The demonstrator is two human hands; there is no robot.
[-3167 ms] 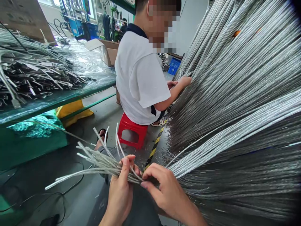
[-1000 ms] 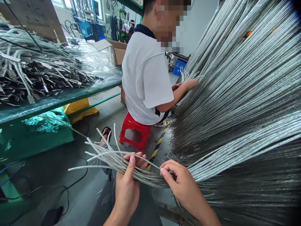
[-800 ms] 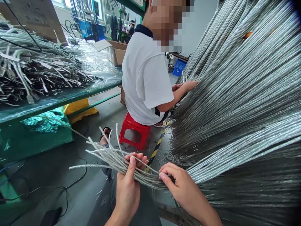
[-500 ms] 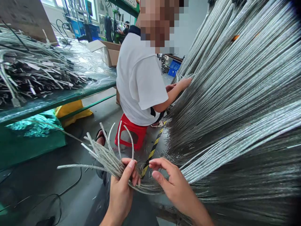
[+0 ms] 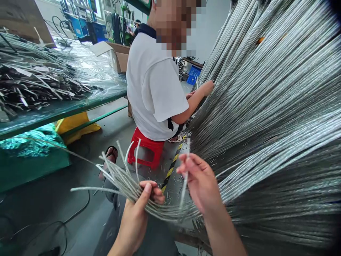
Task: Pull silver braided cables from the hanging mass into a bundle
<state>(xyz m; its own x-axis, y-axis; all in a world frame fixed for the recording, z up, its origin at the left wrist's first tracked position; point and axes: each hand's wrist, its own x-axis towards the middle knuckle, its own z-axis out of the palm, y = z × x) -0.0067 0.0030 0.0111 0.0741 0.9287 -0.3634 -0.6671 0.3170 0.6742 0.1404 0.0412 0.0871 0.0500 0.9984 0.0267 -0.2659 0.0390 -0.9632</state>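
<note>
Right now I see the huge sloping mass of silvery clear-sheathed cables (image 5: 271,106) filling the right side of my view, fanning down toward the grey floor. Behind it to the left stands the long green-edged table (image 5: 66,110) under clear plastic, heaped with more cable ends. Between them a person in a white short-sleeved shirt (image 5: 153,81) sits on a small red plastic stool (image 5: 144,151), one hand in the cable mass. Nearer, my left hand (image 5: 138,213) is closed around a splayed bunch of silvery cable ends (image 5: 117,176), thumb pressed over them, the tips spreading up and left. My right hand (image 5: 199,181) is raised just beside it, fingers pinched on a single silvery cable strand (image 5: 184,185) whose tip stands upright above the fingertips.
</note>
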